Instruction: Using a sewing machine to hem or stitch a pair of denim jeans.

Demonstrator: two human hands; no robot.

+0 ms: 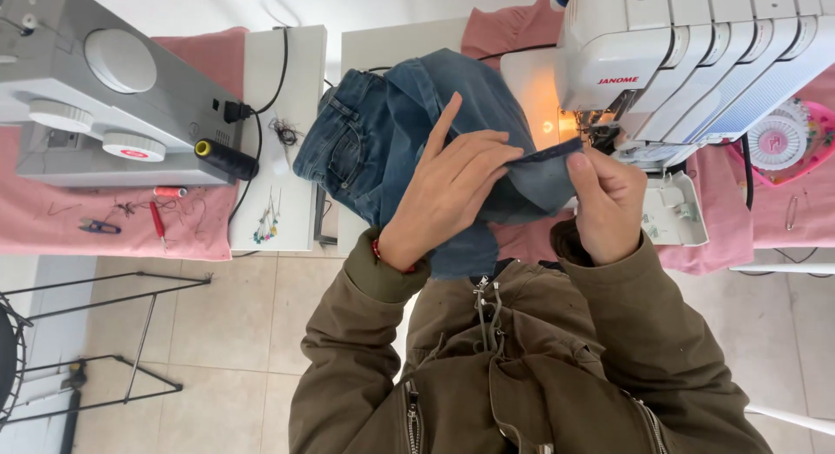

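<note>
The blue jeans (391, 132) lie bunched on the desk (383, 45) just ahead of the person, and one folded edge of them is drawn out taut between the two hands. That edge runs almost level from left to right, rising a little toward the right, so its long axis points straight at the lit needle area of the white sewing machine (687, 63).

The left hand (448, 193) lies flat over the denim, fingers bent around the fold and the forefinger stretched forward and up; it presses the cloth rather than pinching it. The right hand (609, 202) is closed on the end of the edge, thumb and forefinger nipping it, and it is clearly the nearer of the two to the machine, just short of the presser foot. The bulk of the jeans, waistband and pocket showing, spreads beyond and to the left of the left hand.

Further left of that hand, well apart, stand a second grey sewing machine (104, 89) with a black thread spool (226, 158), on a pink cloth (52, 219) strewn with small tools. To the right of the right hand, past the white machine, sits a round pin holder (778, 141).
</note>
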